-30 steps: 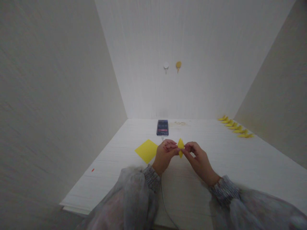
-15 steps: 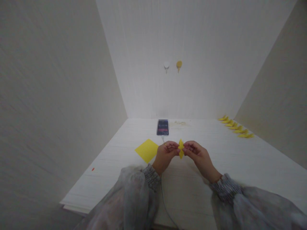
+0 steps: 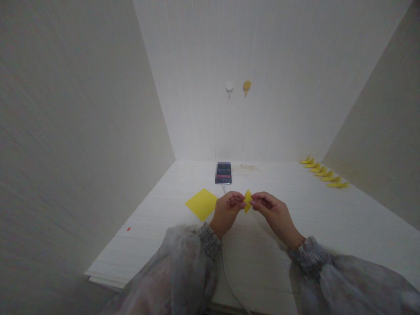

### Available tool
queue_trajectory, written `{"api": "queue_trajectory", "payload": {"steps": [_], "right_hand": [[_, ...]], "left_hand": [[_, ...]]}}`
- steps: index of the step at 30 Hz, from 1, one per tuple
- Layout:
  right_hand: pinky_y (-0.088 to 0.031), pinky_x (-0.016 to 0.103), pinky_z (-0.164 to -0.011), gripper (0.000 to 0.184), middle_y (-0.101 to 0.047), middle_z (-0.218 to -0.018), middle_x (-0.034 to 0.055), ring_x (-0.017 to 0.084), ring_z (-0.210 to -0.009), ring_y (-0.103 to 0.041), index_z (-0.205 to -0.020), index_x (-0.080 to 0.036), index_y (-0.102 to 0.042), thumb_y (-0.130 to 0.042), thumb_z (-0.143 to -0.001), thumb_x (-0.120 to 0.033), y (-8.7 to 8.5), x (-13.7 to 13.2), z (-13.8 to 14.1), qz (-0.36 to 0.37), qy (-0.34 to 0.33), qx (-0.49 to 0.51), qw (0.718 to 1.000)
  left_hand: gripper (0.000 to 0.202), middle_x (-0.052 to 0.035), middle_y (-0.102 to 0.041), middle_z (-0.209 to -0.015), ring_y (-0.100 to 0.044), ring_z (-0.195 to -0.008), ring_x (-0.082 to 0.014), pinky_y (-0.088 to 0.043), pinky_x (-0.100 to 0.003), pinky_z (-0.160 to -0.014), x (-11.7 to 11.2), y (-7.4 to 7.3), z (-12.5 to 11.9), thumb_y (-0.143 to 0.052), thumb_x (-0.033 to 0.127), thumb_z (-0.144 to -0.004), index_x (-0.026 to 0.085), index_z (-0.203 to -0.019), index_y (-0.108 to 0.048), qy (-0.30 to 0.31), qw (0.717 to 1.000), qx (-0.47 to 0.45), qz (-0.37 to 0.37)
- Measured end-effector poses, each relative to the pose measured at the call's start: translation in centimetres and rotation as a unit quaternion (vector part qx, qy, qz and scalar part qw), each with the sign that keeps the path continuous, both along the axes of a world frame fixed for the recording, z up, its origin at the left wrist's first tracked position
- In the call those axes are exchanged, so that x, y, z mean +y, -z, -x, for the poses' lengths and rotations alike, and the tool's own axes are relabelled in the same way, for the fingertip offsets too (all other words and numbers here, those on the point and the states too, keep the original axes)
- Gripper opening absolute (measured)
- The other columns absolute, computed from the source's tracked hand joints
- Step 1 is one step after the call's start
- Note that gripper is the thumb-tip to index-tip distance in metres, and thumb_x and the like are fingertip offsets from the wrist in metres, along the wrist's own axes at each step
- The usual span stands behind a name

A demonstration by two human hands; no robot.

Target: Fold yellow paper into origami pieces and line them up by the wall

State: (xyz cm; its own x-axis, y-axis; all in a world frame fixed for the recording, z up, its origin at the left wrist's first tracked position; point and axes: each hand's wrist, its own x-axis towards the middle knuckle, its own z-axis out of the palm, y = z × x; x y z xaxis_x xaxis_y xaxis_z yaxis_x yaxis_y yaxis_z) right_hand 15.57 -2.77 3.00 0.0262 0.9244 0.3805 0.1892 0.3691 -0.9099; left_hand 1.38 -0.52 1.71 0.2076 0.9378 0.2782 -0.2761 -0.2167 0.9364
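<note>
A small folded yellow paper piece [image 3: 247, 201] is held above the white table [image 3: 328, 227] between both my hands. My left hand [image 3: 226, 212] pinches its left side with the fingers closed. My right hand [image 3: 274, 214] pinches its right side, fingers curled in. Grey sheer sleeves cover both forearms. A flat yellow paper square [image 3: 201, 204] lies on the table just left of my left hand.
A phone [image 3: 223, 172] with a lit screen lies behind the hands, its cable running toward me. A row of several folded yellow pieces [image 3: 323, 173] lines the far right edge. Two hooks [image 3: 238, 87] hang on the back wall. A small red speck [image 3: 128, 228] marks the left.
The yellow piece looks narrower and more folded than a second ago. Both hands stayed pinched on it and shifted very slightly.
</note>
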Motion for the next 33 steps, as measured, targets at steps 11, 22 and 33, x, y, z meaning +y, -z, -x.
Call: {"api": "queue_trajectory", "payload": {"steps": [11,22,33], "right_hand": [[-0.045,0.029,-0.062,0.012,-0.055,-0.072,0.0020,0.015,-0.065,-0.053,-0.078,-0.020,-0.053,-0.054,-0.073,-0.031,0.09,0.05,-0.16,-0.077,0.015,-0.109,0.991],[-0.047,0.030,-0.066,0.021,-0.053,-0.080,0.0030,0.015,-0.068,-0.053,-0.095,-0.022,-0.050,-0.053,-0.075,-0.027,0.33,0.12,-0.38,-0.091,0.004,-0.103,0.990],[-0.046,0.028,-0.064,0.022,-0.047,-0.086,0.0031,0.013,-0.067,-0.050,-0.098,-0.023,-0.049,-0.051,-0.076,-0.021,0.21,0.28,-0.56,-0.121,-0.022,-0.117,0.985]], "left_hand": [[0.018,0.0011,-0.059,-0.066,-0.055,-0.061,-0.0085,-0.044,-0.021,-0.060,0.06,-0.21,-0.17,-0.065,0.015,-0.058,0.015,-0.074,-0.056,-0.009,1.000,-0.011,0.018],[0.017,0.0003,-0.059,-0.068,-0.055,-0.062,-0.0094,-0.044,-0.022,-0.061,-0.11,-0.32,-0.03,-0.063,0.017,-0.061,0.016,-0.077,-0.057,-0.005,1.000,0.006,0.008],[0.016,-0.0001,-0.058,-0.068,-0.055,-0.063,-0.0101,-0.044,-0.023,-0.061,-0.01,0.02,-0.18,-0.062,0.018,-0.062,0.015,-0.076,-0.055,0.001,0.999,0.034,-0.021]]}}
